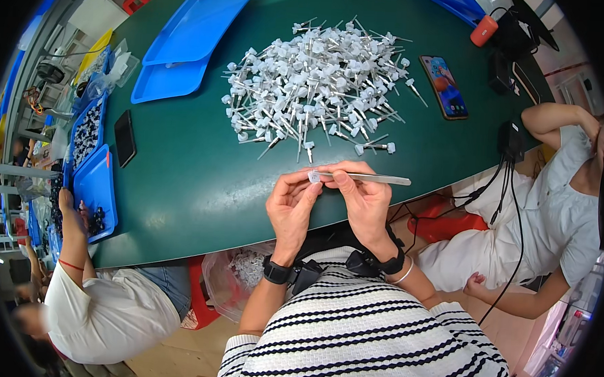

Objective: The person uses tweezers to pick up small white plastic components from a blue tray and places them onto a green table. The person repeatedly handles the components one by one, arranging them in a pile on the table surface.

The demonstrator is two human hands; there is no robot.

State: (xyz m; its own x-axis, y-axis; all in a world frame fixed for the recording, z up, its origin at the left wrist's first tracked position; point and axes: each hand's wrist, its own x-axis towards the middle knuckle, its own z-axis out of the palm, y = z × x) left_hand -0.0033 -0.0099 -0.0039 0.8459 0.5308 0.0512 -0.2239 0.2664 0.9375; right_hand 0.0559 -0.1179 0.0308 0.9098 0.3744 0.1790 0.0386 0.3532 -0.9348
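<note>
Just beyond the near edge of the green table, my two hands meet. My left hand (292, 205) pinches a small whitish plastic part (314, 177) between thumb and fingertips. Metal tweezers (386, 179) lie in my right hand (362, 201), gripped by thumb and fingers, their tips touching or very near the part. Finer detail at the tips is too small to make out. Beyond my hands spreads a large pile of white plastic pieces with thin metal shafts (313, 81). A few of these pieces (378, 147) lie loose at the pile's near side.
Blue trays (198, 22) overlap at the far left, near a dark phone (124, 139). A lit phone (444, 87) lies right of the pile. Co-workers sit on both sides. Below the table edge stands a clear bin (223, 286) with small parts; cables (510, 197) hang at right.
</note>
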